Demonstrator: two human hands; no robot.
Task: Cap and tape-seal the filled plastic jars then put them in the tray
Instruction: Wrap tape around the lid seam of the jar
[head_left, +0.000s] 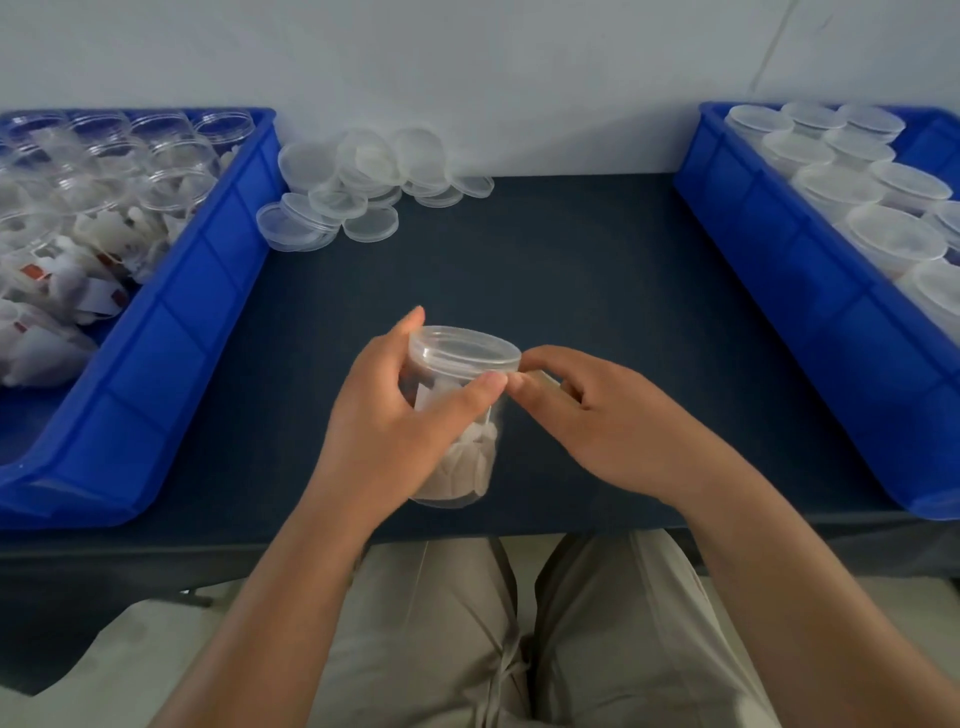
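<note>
A clear plastic jar (470, 457) filled with white sachets is held above the near edge of the dark table. A clear lid (464, 349) sits on top of it. My left hand (395, 415) grips the jar, thumb tip pressed just below the lid's rim. My right hand (613, 415) pinches a strip of clear tape (540, 382) at the jar's right side, next to my left thumb. The blue tray on the right (810, 291) holds several capped jars (893, 234). The blue tray on the left (171, 332) holds several open filled jars (104, 171).
A loose pile of clear lids (363, 187) lies at the back of the dark table (571, 260), near the white wall. Both trays flank the middle area. My lap is below the table's near edge.
</note>
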